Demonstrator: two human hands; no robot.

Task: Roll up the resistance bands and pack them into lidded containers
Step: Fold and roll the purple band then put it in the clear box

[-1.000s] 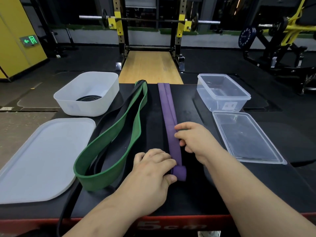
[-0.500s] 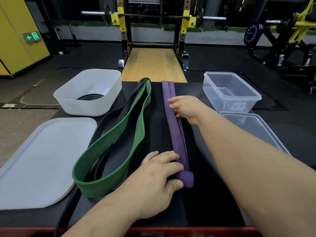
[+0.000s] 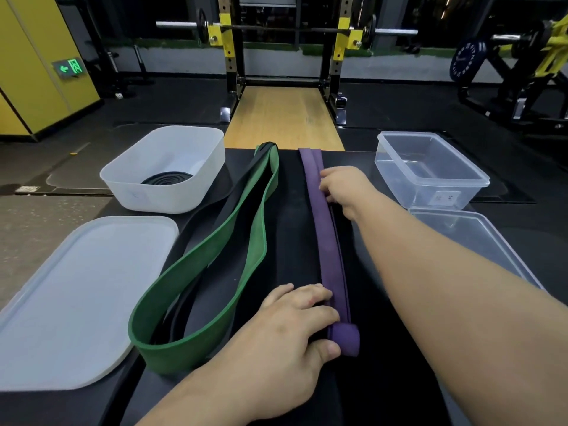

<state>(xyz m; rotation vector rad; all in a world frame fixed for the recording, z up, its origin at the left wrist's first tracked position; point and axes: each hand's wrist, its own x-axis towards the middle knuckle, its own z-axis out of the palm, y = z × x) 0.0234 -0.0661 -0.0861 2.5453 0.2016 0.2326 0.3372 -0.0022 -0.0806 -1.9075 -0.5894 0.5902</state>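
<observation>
A long purple resistance band [image 3: 329, 250] lies flattened and straight along the black platform [image 3: 295, 229]. Its near end is folded over into a small roll. My left hand [image 3: 292, 330] pinches that near end between thumb and fingers. My right hand [image 3: 344, 186] reaches far up the band and grips it near its far end, fingers curled over the edge. Left of it lies a green band [image 3: 215, 262] in an open loop over a black band [image 3: 239, 192]. A white tub [image 3: 172, 201] at the back left holds a coiled black band [image 3: 167, 179].
The tub's white lid [image 3: 76, 296] lies flat at the front left. A clear container [image 3: 442, 195] stands at the back right with nothing in it, and its clear lid [image 3: 479, 241] lies just in front of it. A squat rack and gym floor lie beyond the platform.
My right hand has slid along the purple band from the middle to near its far end. My left hand has stayed on the near folded end.
</observation>
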